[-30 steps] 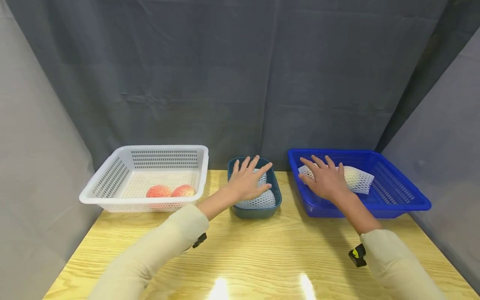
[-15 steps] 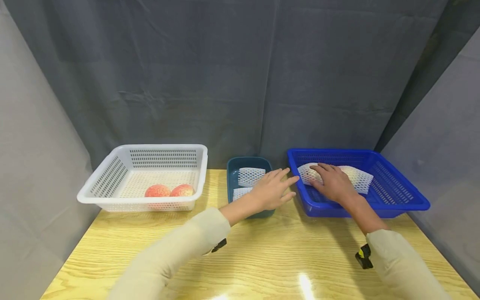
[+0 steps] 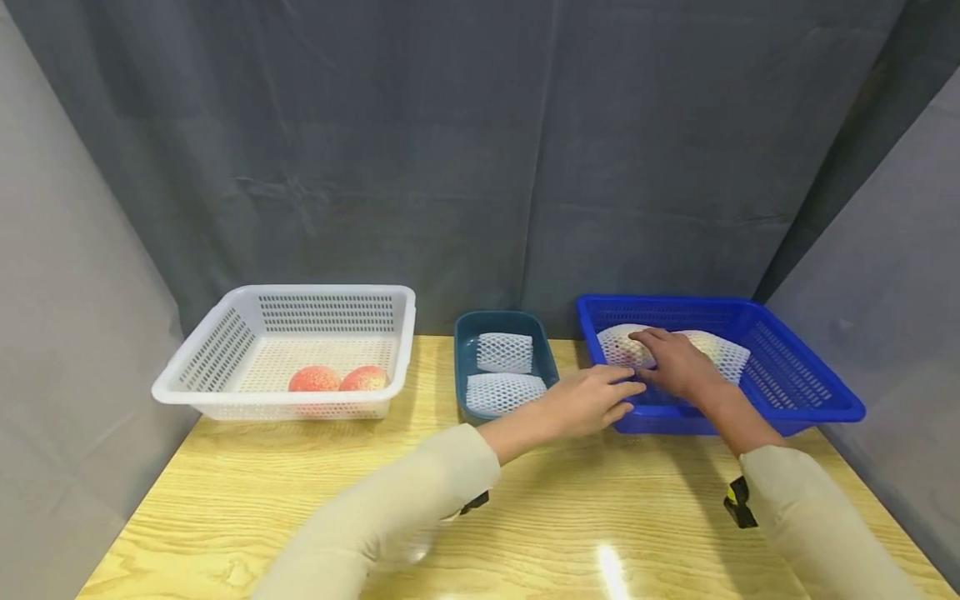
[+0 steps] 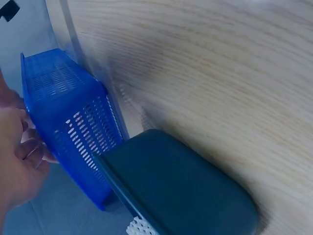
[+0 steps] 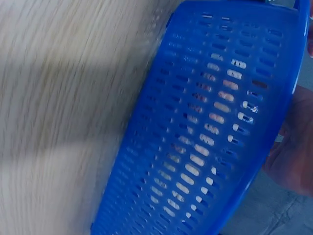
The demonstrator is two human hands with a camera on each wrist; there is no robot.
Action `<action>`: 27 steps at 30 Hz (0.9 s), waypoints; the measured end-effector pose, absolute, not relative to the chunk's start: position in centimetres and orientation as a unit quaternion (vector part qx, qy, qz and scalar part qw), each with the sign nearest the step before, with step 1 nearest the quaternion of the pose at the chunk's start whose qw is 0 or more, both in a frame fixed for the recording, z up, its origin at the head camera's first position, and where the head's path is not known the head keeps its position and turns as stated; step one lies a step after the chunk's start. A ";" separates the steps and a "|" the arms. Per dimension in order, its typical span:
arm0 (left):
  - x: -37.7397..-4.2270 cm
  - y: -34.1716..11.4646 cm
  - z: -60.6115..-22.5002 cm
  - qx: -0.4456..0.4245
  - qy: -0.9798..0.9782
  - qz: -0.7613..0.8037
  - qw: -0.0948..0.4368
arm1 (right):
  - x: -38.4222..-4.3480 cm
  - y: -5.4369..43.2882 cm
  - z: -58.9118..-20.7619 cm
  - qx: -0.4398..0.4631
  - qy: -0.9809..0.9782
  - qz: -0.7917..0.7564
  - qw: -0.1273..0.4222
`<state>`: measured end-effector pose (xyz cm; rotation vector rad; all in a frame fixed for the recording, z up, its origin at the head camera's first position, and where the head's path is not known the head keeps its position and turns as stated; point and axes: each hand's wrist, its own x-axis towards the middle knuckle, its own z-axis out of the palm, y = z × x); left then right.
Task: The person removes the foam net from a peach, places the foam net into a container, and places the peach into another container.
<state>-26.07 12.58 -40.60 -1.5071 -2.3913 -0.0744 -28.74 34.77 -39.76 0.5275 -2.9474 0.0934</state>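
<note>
In the head view, my right hand [image 3: 681, 367] reaches into the blue basket [image 3: 802, 408]. Its thumb and fingers curve round the near end of a pale fruit in a white foam net [image 3: 621, 343] and grip it there; the palm side is hidden. A second netted fruit [image 3: 723, 354] lies behind that hand, partly covered. My left hand [image 3: 588, 402] is over the basket's front left corner, fingers loosely extended towards the right hand and holding nothing. The left wrist view shows the left hand [image 4: 22, 161] beside the blue basket's rim. Basket wall hides the right fingers in the right wrist view.
A dark teal bin [image 3: 468, 333] in the middle holds white foam nets [image 3: 506, 392]. At left, a white basket [image 3: 281, 398] contains two red-yellow, peach-like fruits [image 3: 315, 379]. All stand on a wooden table [image 3: 300, 467], before a grey curtain [image 3: 360, 167].
My left hand has moved right, from above the teal bin to the blue basket's corner, uncovering the nets. My right hand has lowered onto the left netted fruit, its spread fingers now curled.
</note>
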 end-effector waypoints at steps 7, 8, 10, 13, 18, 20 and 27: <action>-26.3 13.1 -41.1 -0.546 -0.828 -0.015 0.128 | -29.5 35.1 -39.0 0.191 -0.980 0.016 0.062; -26.4 13.1 -41.1 -0.547 -0.828 -0.018 0.122 | -29.6 35.2 -38.8 0.191 -0.980 0.015 0.058; -26.3 13.2 -41.1 -0.549 -0.828 -0.023 0.109 | -29.8 35.4 -38.3 0.191 -0.980 0.015 0.050; -26.3 13.4 -41.1 -0.549 -0.830 -0.031 0.088 | -30.2 35.5 -37.6 0.191 -0.981 0.009 0.033; -26.3 13.4 -41.0 -0.536 -0.842 -0.033 0.061 | -31.3 35.2 -36.8 0.197 -0.980 -0.010 0.016; -26.3 13.4 -41.0 -0.529 -0.846 -0.032 0.055 | -31.8 35.0 -36.7 0.198 -0.980 -0.012 0.007; -26.4 13.5 -41.0 -0.536 -0.841 -0.007 0.070 | -32.9 34.7 -36.0 0.203 -0.978 -0.028 -0.028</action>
